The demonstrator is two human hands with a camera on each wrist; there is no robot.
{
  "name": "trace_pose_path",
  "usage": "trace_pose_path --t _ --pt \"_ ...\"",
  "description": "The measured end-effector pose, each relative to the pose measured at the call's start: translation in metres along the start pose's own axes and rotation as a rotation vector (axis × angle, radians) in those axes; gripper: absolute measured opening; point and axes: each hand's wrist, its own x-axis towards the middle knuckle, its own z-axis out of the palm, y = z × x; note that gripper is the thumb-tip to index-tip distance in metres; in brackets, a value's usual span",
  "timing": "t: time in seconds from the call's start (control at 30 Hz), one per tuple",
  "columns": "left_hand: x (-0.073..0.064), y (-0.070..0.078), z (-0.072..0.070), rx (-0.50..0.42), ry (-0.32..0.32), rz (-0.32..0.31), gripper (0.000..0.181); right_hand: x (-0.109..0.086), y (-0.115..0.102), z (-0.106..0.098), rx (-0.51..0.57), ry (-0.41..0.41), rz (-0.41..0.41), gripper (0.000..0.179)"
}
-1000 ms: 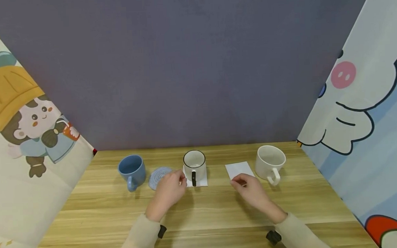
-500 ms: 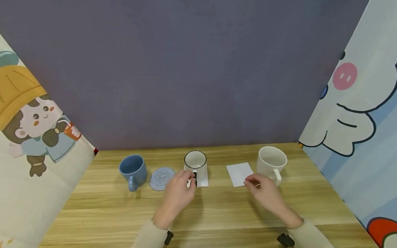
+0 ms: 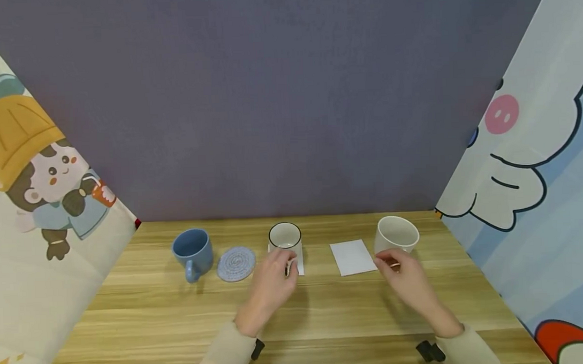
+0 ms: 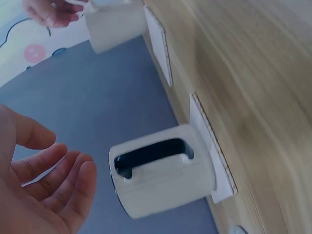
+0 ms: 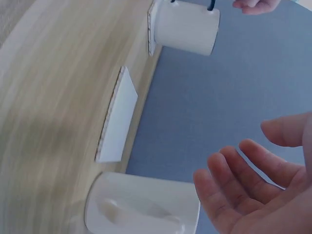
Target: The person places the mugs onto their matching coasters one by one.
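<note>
A white enamel-look mug [image 3: 285,237] with a black rim and black handle stands upright on a white square coaster [image 4: 214,146]. My left hand [image 3: 274,281] hovers before it, fingers loosely bent, partly covering the handle in the head view. A gap shows between those fingers [image 4: 80,183] and the mug's rim in the left wrist view. Farther right, a plain white mug [image 3: 396,235] stands on the wood. Close to it is my right hand [image 3: 412,285], relaxed and holding nothing, its fingertips [image 5: 202,180] near the mug's rim in the right wrist view.
Between the two white mugs lies a second white square coaster [image 3: 353,258]. To the left are a round blue woven coaster [image 3: 236,263] and a blue mug [image 3: 194,251], handle toward me. A grey panel [image 3: 289,107] rises behind the wooden table [image 3: 171,325].
Both hands have shifted rightward: the left from beside the blue coaster to the black-handled mug, the right from the bare white coaster to the plain white mug. The mugs stay put.
</note>
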Motion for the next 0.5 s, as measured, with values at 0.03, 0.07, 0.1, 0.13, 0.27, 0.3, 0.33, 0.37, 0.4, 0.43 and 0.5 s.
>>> trace_pose_path --t 0.03,0.07,0.1,0.13,0.27,0.3,0.33,0.37,0.4,0.43,0.5 --pt "0.000 0.002 0.002 -0.001 0.004 0.010 0.008 -0.001 0.000 -0.002 -0.005 0.006 -0.003 0.011" --pt "0.001 0.003 0.004 0.001 0.008 0.015 0.008 -0.001 0.001 -0.004 -0.010 0.014 -0.006 0.012" --pt "0.001 0.004 0.006 0.003 0.007 0.017 0.008 -0.001 0.001 -0.006 -0.012 0.024 -0.007 0.012" --pt "0.001 0.006 0.008 0.001 0.004 0.016 0.008 -0.002 0.002 -0.008 -0.016 0.034 -0.011 0.012" --pt "0.003 0.013 0.014 -0.014 -0.013 -0.008 0.012 -0.003 0.004 -0.013 -0.016 0.063 -0.003 0.013" --pt "0.003 0.014 0.015 -0.019 -0.018 -0.015 0.013 -0.003 0.005 -0.014 -0.020 0.068 0.002 0.014" --pt "0.004 0.016 0.016 -0.024 -0.022 -0.018 0.015 -0.003 0.005 -0.015 -0.024 0.072 0.004 0.014" --pt "0.005 0.017 0.017 -0.031 -0.026 -0.023 0.016 -0.003 0.006 -0.016 -0.024 0.077 0.006 0.015" --pt "0.006 0.018 0.019 -0.036 -0.031 -0.028 0.017 -0.003 0.006 -0.016 -0.024 0.081 0.007 0.015" --pt "0.007 0.019 0.020 -0.047 -0.038 -0.036 0.017 -0.002 0.007 -0.017 -0.026 0.089 0.006 0.015" --pt "0.009 0.022 0.022 -0.071 -0.057 -0.048 0.019 -0.001 0.008 -0.019 -0.023 0.108 0.001 0.016"
